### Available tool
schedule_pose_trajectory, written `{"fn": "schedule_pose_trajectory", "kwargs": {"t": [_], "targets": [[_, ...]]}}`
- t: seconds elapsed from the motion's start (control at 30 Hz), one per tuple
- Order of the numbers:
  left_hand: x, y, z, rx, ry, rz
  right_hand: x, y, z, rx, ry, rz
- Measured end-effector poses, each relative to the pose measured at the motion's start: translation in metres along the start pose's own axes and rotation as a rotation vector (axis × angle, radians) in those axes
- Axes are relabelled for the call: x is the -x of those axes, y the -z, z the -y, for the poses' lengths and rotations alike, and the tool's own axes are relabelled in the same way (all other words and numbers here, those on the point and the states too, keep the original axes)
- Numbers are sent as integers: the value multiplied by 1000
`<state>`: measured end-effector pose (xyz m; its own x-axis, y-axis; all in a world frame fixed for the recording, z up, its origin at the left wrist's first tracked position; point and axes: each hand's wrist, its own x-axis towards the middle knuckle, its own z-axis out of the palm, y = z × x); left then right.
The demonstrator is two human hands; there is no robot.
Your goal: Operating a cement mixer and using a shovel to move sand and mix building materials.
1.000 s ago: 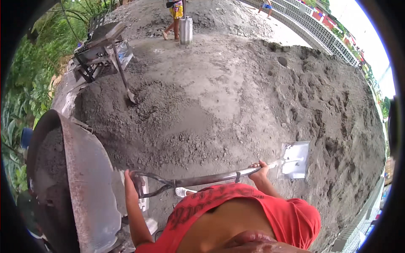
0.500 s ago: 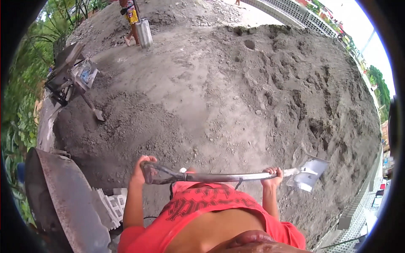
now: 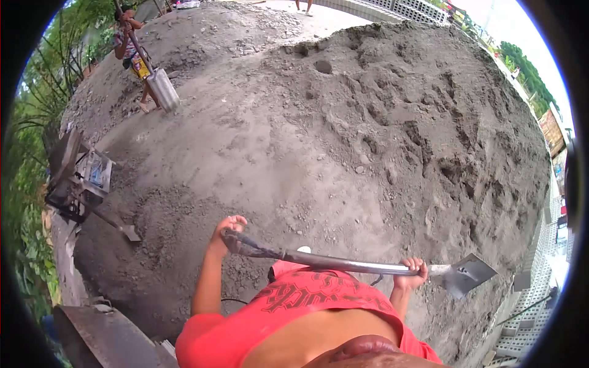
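A shovel (image 3: 343,264) lies level across the front of my body, over my red shirt. Its handle end is at the left, and my left hand (image 3: 230,227) grips it with the fingers partly hidden behind the handle. My right hand (image 3: 410,274) is wrapped around the shaft close to the blade. The flat grey metal blade (image 3: 471,275) points right, above the grey soil, not touching it as far as I can see.
A co-worker (image 3: 132,52) stands far left with a long-handled shovel (image 3: 162,91), blade down. Left are a machine-like metal frame (image 3: 83,178), another shovel's blade (image 3: 130,233) and a rusty metal container (image 3: 101,334). Rough grey soil (image 3: 423,122) rises right; hollow blocks (image 3: 531,334) line the edge.
My view has swung, so the co-worker and metal frame sit farther left and the metal container lower. The shovel now slopes slightly down to the right, still in both hands.
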<state>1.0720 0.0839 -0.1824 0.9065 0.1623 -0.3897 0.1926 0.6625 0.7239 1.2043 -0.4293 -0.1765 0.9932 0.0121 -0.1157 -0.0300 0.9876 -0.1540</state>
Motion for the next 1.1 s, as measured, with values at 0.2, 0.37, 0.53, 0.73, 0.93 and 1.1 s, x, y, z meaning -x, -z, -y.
{"fn": "schedule_pose_trajectory", "kwargs": {"t": [0.2, 0.37, 0.53, 0.73, 0.93, 1.1], "targets": [[-130, -22, -62, -80, 179, 176, -30, -16, -17, -32, 123, 51], [-176, -59, -83, -146, 253, 210, -39, -13, -19, -1, 251, -21], [-227, -59, -56, -306, 287, 132, -51, 16, -6, -8, 315, -214], [-267, -85, -52, -250, 239, 21, -136, 21, 6, -22, 238, -350], [-317, -142, -43, -332, 109, -63, -269, 19, 37, -61, 144, -356], [-357, -184, -31, -205, 174, -53, -355, 7, 75, -88, 82, -304]]}}
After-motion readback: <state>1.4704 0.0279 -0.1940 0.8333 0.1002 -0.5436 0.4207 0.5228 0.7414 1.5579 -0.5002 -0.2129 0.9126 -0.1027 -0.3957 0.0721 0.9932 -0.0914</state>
